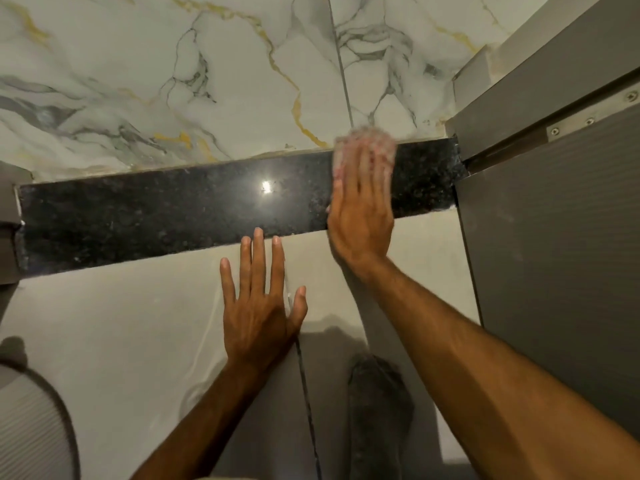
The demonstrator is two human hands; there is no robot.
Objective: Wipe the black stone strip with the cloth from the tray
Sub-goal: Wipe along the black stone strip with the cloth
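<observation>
The black stone strip (173,216) runs across the floor as a long band, its long axis crossing in front of both hands from the left door frame (8,216) to the grey door (554,271) on the right. It lies between the veined marble tiles (173,81) beyond the hands and the plain grey floor tiles (104,341) nearer the person.

The cloth (367,140), pale and pinkish, sits on the strip's right-hand portion, under the fingers of the right hand (360,209). It is motion-blurred; its far edge shows past the fingertips at the marble joint. The right hand lies flat, palm down, fingers extended and held together, pressing the cloth onto the stone. The right forearm reaches forward and leftward from the lower right.

The left hand (259,306) rests flat on the grey tile, fingers spread, holding nothing; its fingertips meet the strip's near edge. It appears to serve as a brace.

Assessment: the right hand is the working hand. Most of the strip's length lies to its left, so remaining passes would likely run leftward along the long axis. A light reflection (266,187) shows on the stone. No tray is visible.
</observation>
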